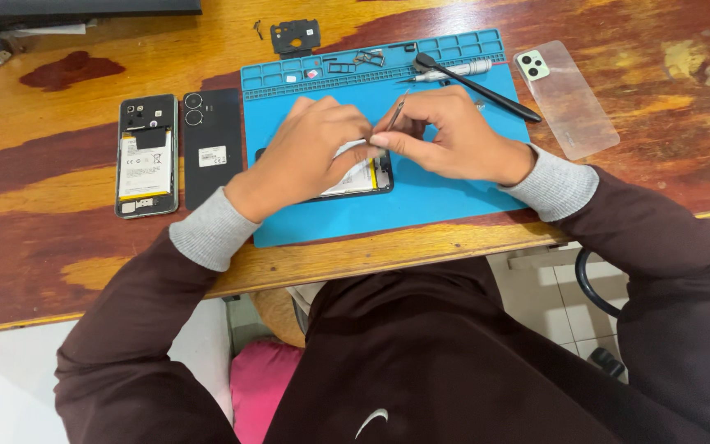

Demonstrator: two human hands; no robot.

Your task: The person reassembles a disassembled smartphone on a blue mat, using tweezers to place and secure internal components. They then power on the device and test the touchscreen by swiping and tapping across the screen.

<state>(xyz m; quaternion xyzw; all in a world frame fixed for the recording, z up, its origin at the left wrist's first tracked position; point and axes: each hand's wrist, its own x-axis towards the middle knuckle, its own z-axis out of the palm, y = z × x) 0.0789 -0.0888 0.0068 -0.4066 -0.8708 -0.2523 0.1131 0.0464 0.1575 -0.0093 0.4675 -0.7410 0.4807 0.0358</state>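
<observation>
- The table (pixel 59 247) under everything is worn, glossy wood, streaked dark red and yellow, its varnish patchy.
- On it lies my blue work mat (pixel 437 205), soft-looking rubber with a row of small moulded trays along its far edge; loose little parts sit in those trays, which I take as a sign that much of the stripping is already done.
- The opened phone (pixel 363 177) lies on the mat, right under both my hands. Its back is off and a white-and-yellow battery shows, so I judge the job to be midway: the shell is open, the inner work is in hand, and closing it is not yet done.
- A second opened phone (pixel 147 154) and a smooth black back cover (pixel 212 146) lie side by side, left of the mat.
- A clear, flexible case (pixel 573 103) lies right of the mat.
- A black spudger (pixel 478 86) and a silver screwdriver (pixel 454 71) lie crossed at the mat's top.
- My left hand (pixel 306 152) presses down on the phone; I cannot tell whether its grip closes on anything.
- My right hand (pixel 454 136) has its grip pinched on thin metal tweezers (pixel 395 115), tips pointing down at the phone.
</observation>
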